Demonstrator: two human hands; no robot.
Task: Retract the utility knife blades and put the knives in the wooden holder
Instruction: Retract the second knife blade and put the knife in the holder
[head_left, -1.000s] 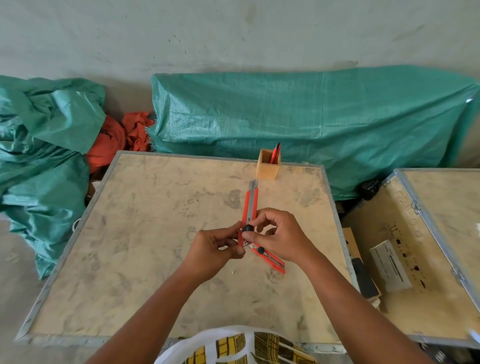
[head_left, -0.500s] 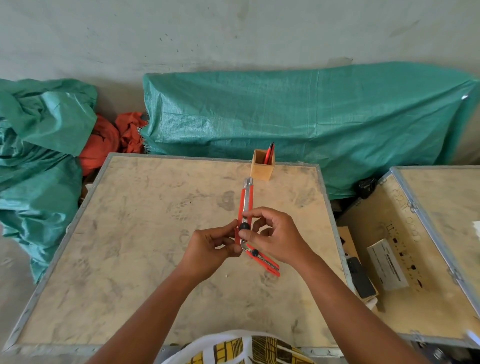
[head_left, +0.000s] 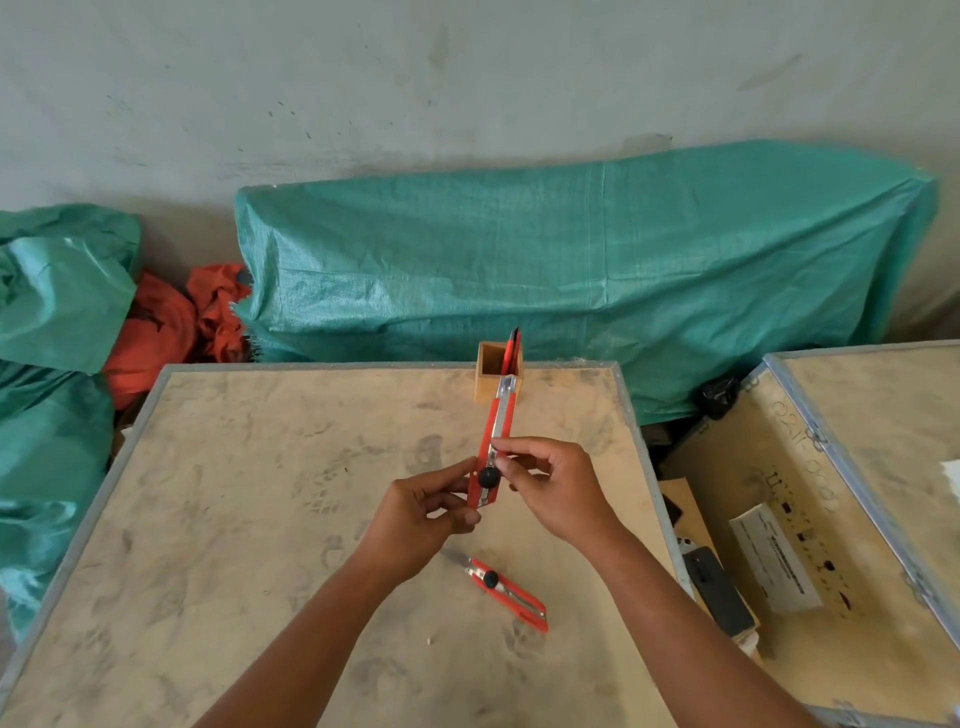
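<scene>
Above the table (head_left: 260, 519), the held knife (head_left: 496, 441) is pinched by the left hand (head_left: 421, 525) at its base, right hand (head_left: 558, 496) by the slider. Steady it, thumb the slider back fully before the wooden holder (head_left: 493, 378); another knife (head_left: 506, 595) lies below.

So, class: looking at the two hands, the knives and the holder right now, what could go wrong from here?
1. The table knife lies near the forearms with a blade tip seemingly showing; an arm could brush it.
2. Both hands, left and right, pinch the held knife near its slider; a slip might nick a finger.
3. The holder sits at the table edge and could be knocked off.
</scene>
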